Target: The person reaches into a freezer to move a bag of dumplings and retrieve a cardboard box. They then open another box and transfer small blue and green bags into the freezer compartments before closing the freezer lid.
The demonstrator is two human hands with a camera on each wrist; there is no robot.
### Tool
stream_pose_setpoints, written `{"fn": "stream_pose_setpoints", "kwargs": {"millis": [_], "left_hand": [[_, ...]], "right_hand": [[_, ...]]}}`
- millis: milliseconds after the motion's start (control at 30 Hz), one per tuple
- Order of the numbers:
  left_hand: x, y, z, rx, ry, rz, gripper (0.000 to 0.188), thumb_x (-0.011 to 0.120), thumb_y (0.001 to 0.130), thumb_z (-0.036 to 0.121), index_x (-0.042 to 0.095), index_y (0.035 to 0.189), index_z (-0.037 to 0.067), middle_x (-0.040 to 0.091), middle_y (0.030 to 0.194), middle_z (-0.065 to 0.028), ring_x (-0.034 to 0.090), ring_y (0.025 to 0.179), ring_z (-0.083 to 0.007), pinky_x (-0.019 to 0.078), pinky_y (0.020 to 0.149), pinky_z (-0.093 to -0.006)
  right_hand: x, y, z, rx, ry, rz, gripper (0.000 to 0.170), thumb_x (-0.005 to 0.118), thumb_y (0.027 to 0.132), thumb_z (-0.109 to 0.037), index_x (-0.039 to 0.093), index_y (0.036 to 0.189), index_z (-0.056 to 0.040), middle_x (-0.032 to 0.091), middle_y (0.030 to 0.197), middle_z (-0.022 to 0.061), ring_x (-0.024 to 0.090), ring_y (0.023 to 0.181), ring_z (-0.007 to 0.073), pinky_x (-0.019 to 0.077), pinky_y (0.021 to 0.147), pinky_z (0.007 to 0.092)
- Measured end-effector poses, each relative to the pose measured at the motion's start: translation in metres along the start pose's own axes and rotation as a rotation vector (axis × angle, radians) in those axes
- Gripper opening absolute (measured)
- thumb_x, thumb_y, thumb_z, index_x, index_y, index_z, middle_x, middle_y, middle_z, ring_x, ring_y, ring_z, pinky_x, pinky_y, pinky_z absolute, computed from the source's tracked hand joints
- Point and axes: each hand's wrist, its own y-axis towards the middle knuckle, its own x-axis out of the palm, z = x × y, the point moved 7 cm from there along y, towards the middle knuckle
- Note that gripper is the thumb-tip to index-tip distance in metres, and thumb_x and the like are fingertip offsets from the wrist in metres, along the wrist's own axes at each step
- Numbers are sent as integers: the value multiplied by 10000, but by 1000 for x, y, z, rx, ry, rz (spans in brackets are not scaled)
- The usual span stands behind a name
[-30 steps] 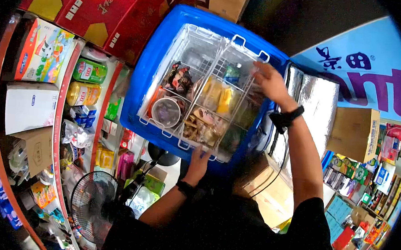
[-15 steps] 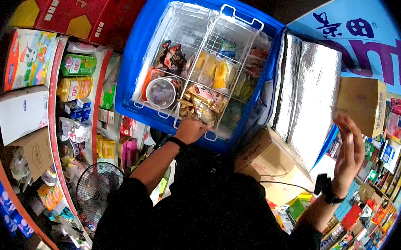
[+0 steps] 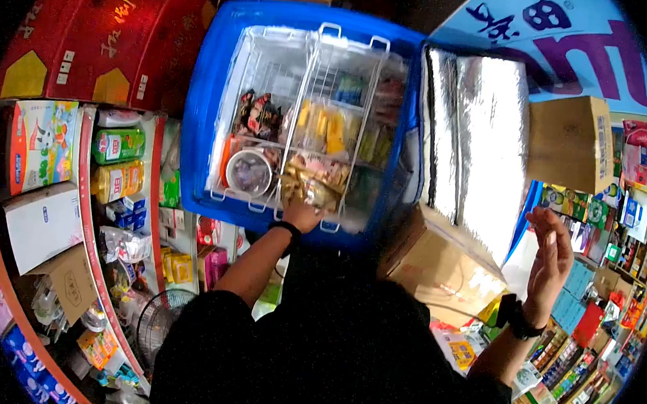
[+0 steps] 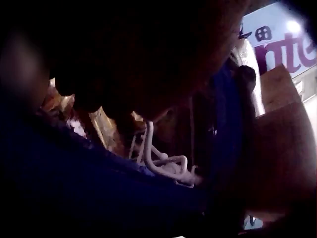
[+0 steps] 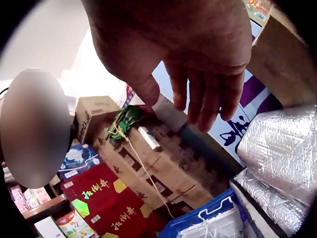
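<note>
Crowded shelves (image 3: 84, 155), blue cooler (image 3: 204, 103) (left hand (image 3: 304, 216) by gold packets (image 3: 313, 188)).

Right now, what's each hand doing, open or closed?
Left hand: by the golden packets; grip cannot be told.
Right hand: open, holding nothing.

Through the head camera I see a blue chest (image 3: 203, 118) whose white wire baskets (image 3: 273, 57) carry gold-wrapped packets (image 3: 313, 182), yellow packs (image 3: 334, 133), dark-wrapped packs (image 3: 253, 114) and a round white-rimmed tub (image 3: 249, 192).

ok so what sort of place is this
Probably a small shop or its stockroom: shelves stocked with bottles and boxes, plus an open blue chest holding wrapped packets.
</note>
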Motion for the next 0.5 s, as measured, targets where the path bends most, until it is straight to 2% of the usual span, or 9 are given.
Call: {"fn": "stream_pose_setpoints", "kwargs": {"millis": [33,133,200,233,267,300,333,433,500], "left_hand": [[0,7,2,-15,94,-73,722,403,1029,623,797,888,34,754,1010,-217,660,1098,-418,331,1066,-723],[-29,3,17,57,150,-153,779,412,986,709,761,1109,23,684,1253,-242,624,1188,-434,276,1123,-727],[-101,19,47,73,5,-164,875,460,944,748,611,1380,4,562,1430,-279,523,1337,-448,223,1143,-747],[-192,6,92,95,45,-145,916,500,951,709,468,1492,-30,504,1483,-295,442,1412,-448,185,1171,-739],[-216,34,92,91,-42,2,968,528,951,686,341,1558,-45,416,1571,-275,406,1452,-439,132,1204,-719],[-261,51,108,128,46,246,994,519,961,683,254,1595,-36,331,1637,-251,331,1512,-414,105,1231,-689],[-298,75,115,147,92,317,1003,519,972,671,200,1617,-27,269,1673,-236,261,1551,-391,84,1245,-667],[-370,143,125,273,288,787,942,506,1011,604,195,1618,-46,200,1701,-227,157,1589,-356,54,1280,-575],[-394,182,125,234,332,912,912,486,1026,593,207,1621,-39,181,1709,-220,119,1600,-348,56,1283,-557]], "right_hand": [[-6,-2,1,-30,-71,-43,401,564,1079,-232,589,1367,46,659,1341,203,642,1241,316,443,1136,473],[-13,-12,-4,-15,-74,-26,413,594,1066,-249,602,1352,49,668,1323,204,644,1237,311,448,1132,465],[-25,-23,0,16,-91,48,418,606,1059,-256,616,1339,55,686,1287,202,652,1220,304,447,1129,442],[-35,-34,6,60,-96,98,418,602,1062,-251,608,1347,55,678,1301,207,647,1232,307,450,1133,451],[-46,-44,13,98,-101,147,419,597,1066,-247,600,1355,56,671,1315,212,642,1245,311,453,1137,459],[-57,-55,21,134,-106,197,419,592,1069,-242,592,1363,56,663,1329,217,637,1257,314,456,1141,467],[-66,-67,29,179,-166,251,433,587,1072,-243,582,1373,67,663,1328,218,635,1261,311,454,1147,452],[-99,-122,80,316,-217,480,464,615,1061,-283,596,1363,69,667,1324,208,639,1254,287,470,1122,413],[-96,-162,93,495,-298,613,477,633,1052,-320,616,1356,48,678,1316,173,644,1232,251,482,1083,377]]}}
